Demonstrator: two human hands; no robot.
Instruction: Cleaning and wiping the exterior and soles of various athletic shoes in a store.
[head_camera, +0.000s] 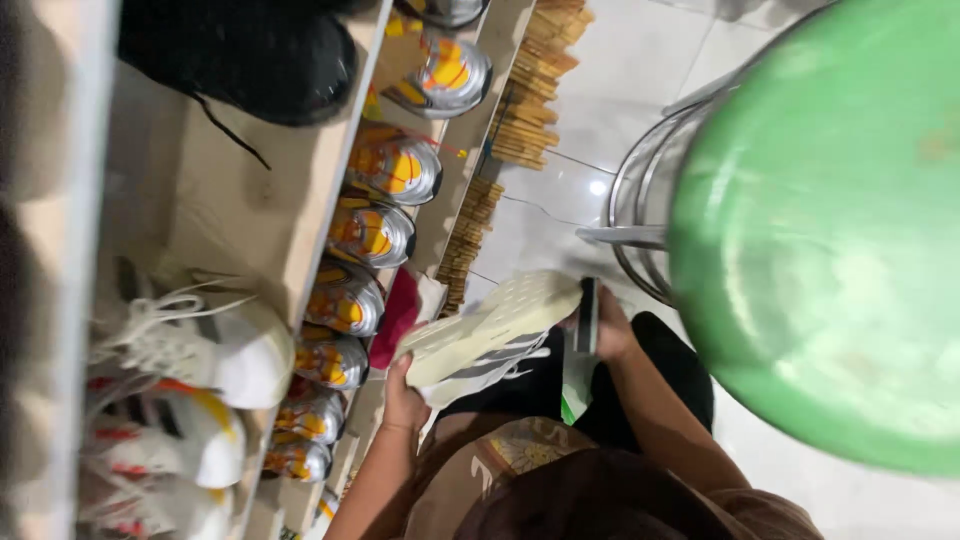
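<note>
Beside the green round stool, left hand grasps a cream-soled white sneaker; right hand grips, probably, a dark brush.

The big green stool is blurry and runs off the right edge. The white shoe's top side is turned away, so only its sole shows. The left hand is partly hidden behind the shoe. A black shoe on the shelf is cut off at the top.
</note>
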